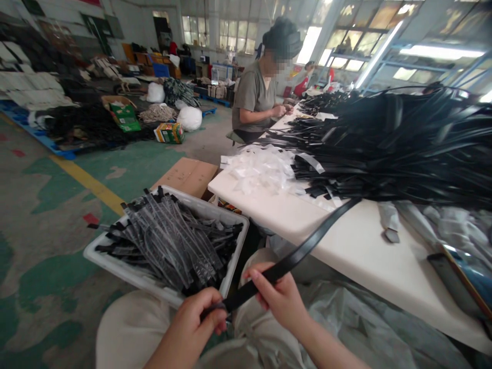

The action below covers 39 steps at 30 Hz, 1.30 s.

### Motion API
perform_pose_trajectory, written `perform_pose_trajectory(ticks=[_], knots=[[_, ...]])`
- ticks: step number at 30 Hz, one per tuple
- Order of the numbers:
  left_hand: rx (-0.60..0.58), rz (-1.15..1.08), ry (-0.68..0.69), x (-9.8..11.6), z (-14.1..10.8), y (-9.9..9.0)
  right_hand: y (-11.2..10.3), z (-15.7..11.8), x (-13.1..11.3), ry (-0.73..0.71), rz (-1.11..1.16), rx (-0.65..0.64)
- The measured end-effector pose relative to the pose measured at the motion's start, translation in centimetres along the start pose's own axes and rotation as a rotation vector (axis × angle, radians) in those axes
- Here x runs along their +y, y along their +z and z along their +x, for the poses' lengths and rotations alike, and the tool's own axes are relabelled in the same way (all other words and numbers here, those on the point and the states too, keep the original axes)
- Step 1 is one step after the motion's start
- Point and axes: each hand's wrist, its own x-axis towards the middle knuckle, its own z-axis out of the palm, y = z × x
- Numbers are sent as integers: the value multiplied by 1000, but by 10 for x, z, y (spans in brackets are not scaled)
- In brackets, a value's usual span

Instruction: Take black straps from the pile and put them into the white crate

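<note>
A long black strap (298, 254) runs between my two hands above my lap. My left hand (200, 318) is closed round its near end, with the fingers wrapped over it. A little further along, my right hand (274, 292) pinches the strap between thumb and fingers. The strap's far part rises over the table edge towards a large heap of black straps (384, 148). In front of that heap lies a pile of small white translucent sleeves (261, 169). Left of my hands stands a white plastic crate (90, 251) holding many black strips in clear wrapping (165, 241).
The white table (246, 205) has its edge just beyond my knees. A phone-like device (467, 279) and loose plastic wrapping (453, 225) lie at its right. A cardboard box (184, 177) stands behind the crate. A co-worker (253, 92) sits further along the table.
</note>
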Motion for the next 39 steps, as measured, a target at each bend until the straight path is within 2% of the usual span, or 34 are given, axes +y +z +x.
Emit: perform_pose_trajectory(ticks=[4, 7, 13, 15, 17, 19, 21, 23, 26, 28, 31, 36, 39], knots=[[-41, 152, 20, 4, 3, 1, 6, -12, 6, -135, -140, -133], [-66, 235, 30, 6, 5, 0, 3, -12, 7, -195, -205, -149], [-131, 199, 84, 14, 8, 4, 3, -11, 4, -439, -290, -280], [-124, 189, 102, 14, 10, 1, -3, -8, -5, -463, -304, -288], [-97, 202, 106, 13, 14, -6, -13, -1, -19, -371, -228, -183], [-57, 210, 124, 14, 19, -16, -23, 7, -38, -245, -71, 33], [-22, 218, 176, 18, 25, -25, -27, 13, -59, -213, 20, 177], [-2, 222, 247, 28, 31, -31, -23, 13, -79, -306, -29, 171], [11, 217, 365, 48, 35, -38, -10, 5, -106, -531, -216, 112], [2, 219, 403, 61, 36, -43, -5, 0, -124, -698, -332, 157], [-4, 209, 367, 78, 38, -53, -6, 0, -156, -887, -459, 242], [-45, -61, 325, 103, 42, -63, -14, 6, -207, -1052, -605, 228], [-68, -136, 339, 112, 43, -62, -16, 10, -216, -1072, -667, 180]])
